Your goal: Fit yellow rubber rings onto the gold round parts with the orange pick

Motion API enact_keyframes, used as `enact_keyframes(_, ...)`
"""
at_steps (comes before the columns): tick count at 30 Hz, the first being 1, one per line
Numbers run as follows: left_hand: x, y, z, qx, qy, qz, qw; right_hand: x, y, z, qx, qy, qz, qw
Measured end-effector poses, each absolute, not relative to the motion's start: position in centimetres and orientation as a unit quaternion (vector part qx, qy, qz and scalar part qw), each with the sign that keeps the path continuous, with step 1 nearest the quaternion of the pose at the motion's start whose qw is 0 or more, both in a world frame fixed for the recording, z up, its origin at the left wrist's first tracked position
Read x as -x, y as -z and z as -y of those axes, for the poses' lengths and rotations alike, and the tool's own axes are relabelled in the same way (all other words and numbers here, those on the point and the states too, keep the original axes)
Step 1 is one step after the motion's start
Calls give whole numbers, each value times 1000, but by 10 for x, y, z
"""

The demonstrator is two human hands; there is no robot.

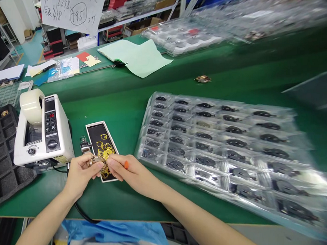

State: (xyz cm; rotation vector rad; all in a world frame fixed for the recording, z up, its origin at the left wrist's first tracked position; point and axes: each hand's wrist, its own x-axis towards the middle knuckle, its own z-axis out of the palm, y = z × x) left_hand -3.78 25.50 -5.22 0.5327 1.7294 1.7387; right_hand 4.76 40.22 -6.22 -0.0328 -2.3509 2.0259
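Note:
My left hand (82, 172) pinches a round, gold-coloured watch case (97, 162) by its edge, over the lower left side of a white-edged box (88, 133). Against the watch case's right side are the closed fingers of my right hand (130, 172). They grip a slim tool with an orange end (126, 164); the rest of it is hidden in the hand. Inside the box's black bottom lie several thin yellow rings (105, 149), partly covered by my hands. Just left of the box stands a metal tally counter (85, 145).
A white tape dispenser (58, 124) stands at the left, beside a black foam tray (6, 156) holding gold-coloured cases. On the right lies a large clear plastic tray (165, 162) of dark oval parts. Behind it sits a small metallic piece (202, 79). Green paper (146, 57) lies at the back.

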Motion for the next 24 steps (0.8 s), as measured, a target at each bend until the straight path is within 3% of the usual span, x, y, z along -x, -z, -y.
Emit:
enact_keyframes(4,38,58,-252,-319,-603,-727,80,-45,61,-401,73,-728,682,29)
enact_keyframes(9,40,76,-248,-529,-403,-712,-225,-43,60,-395,82,-862,492,-89)
enact_keyframes(12,40,81,-249,-562,-310,-698,-317,-42,61,-391,92,-886,443,-101)
enact_keyframes(16,29,77,-243,-495,-394,-738,-234,-42,61,-395,106,-870,479,-49)
enact_keyframes(21,17,78,-208,-100,-680,-726,20,-45,59,-406,146,-820,552,33)
enact_keyframes(24,24,73,-185,61,-752,-656,21,-47,59,-405,141,-788,597,52)
